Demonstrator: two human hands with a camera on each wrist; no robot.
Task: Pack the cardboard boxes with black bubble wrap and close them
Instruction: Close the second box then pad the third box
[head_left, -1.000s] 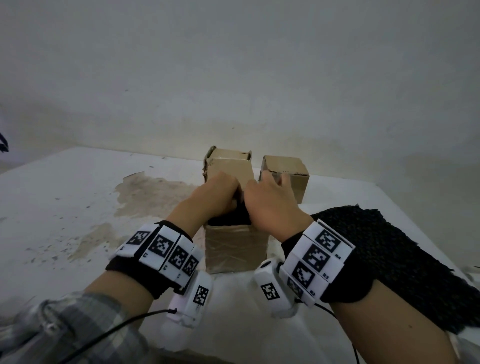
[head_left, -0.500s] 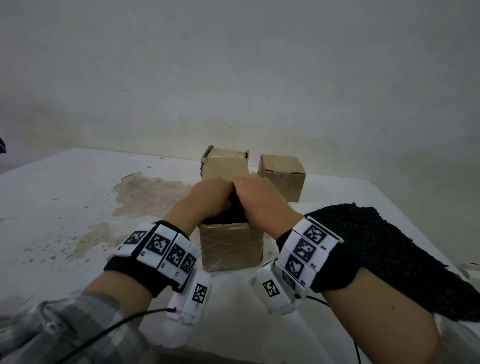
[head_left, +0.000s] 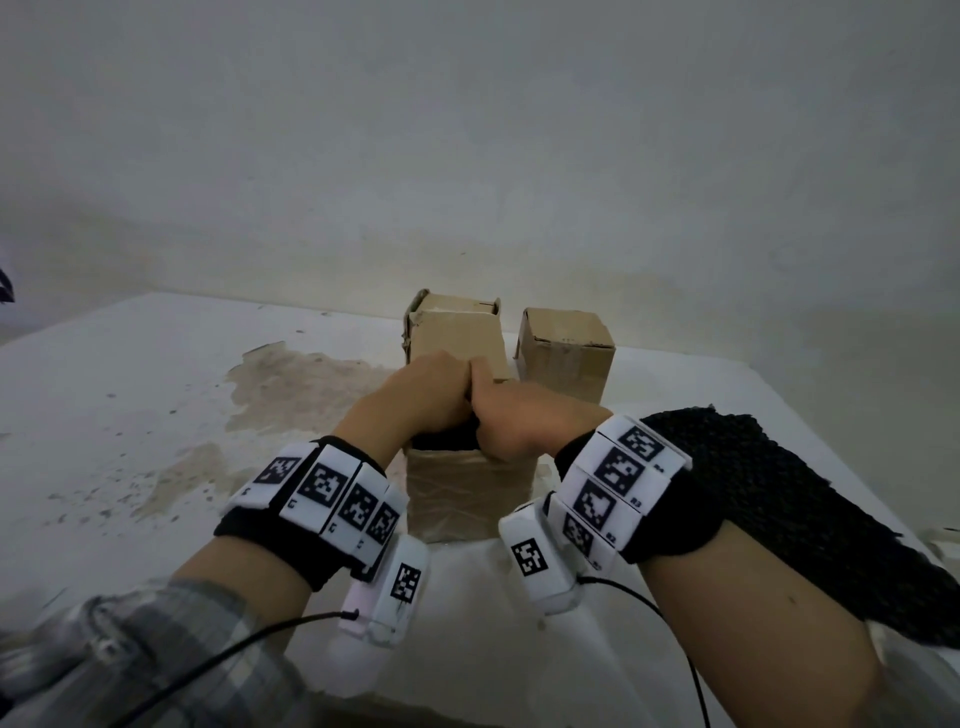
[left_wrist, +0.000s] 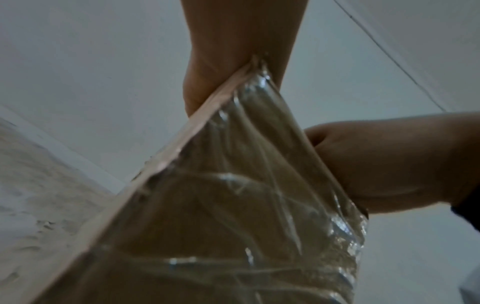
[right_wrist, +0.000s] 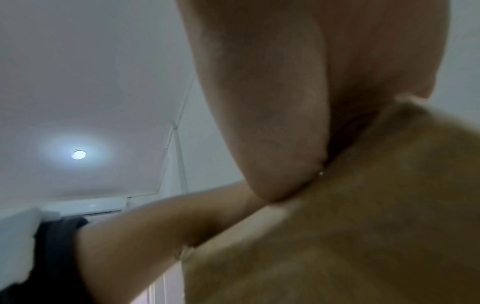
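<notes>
Three cardboard boxes stand on the white bench (head_left: 130, 395). Nearest the person is the tape-wrapped box (head_left: 467, 493), its glossy film creased over the brown card. Dark bubble wrap (head_left: 447, 439) shows in its open top, between the two wrists. Both hands sit on that opening, knuckles touching each other above it. The left hand (head_left: 426, 395) has its fingers bent down over the wrap, though whether they pinch it or only press cannot be told from the head view. The right hand (head_left: 511, 415) lies beside it, index finger stretched toward the far edge, the other fingers folded down at the box's right rim; its hold on anything cannot be told either. From the left wrist, the box's corner edge runs up to the heel of the left hand.

Behind stand the middle box (head_left: 457, 332), flaps partly raised, and just right of it the closed box (head_left: 569, 348). A large sheet of black bubble wrap (head_left: 779, 499) lies on the bench at the right, partly under the right forearm. Brown stains (head_left: 291, 384) mark the bench's left half.
</notes>
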